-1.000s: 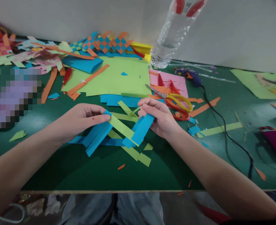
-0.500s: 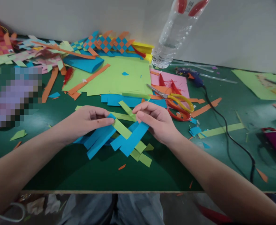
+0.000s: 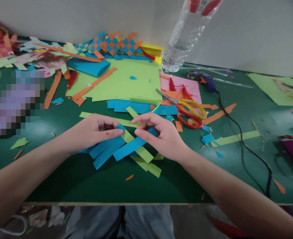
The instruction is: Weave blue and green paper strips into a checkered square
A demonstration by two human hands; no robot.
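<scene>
My left hand [image 3: 104,131] is closed in a pinch on the upper corner of crossed blue and light green paper strips, thumb on top. The blue strips [image 3: 109,149] hang down to the left below that thumb. A light green strip [image 3: 141,151] slants down to the right, and a blue strip [image 3: 127,147] crosses over it. Around the right end of that blue strip curves my right hand [image 3: 158,132], its thumb and forefinger apart; whether it touches the strip is hard to see. Behind the fingers lies a loose green strip [image 3: 86,115].
Scissors [image 3: 183,106] with yellow and red handles lie beyond my right hand. Farther back are green paper sheets [image 3: 131,79], woven paper pieces [image 3: 113,44], a water bottle [image 3: 181,43] and a glue gun [image 3: 206,81] with a black cord [image 3: 243,142]. Paper scraps litter the green table [image 3: 86,189].
The crossing blue strip has swung to a flatter slant, uncovering more of the green strip. My right thumb and forefinger have moved left and parted. My left hand keeps its pinch.
</scene>
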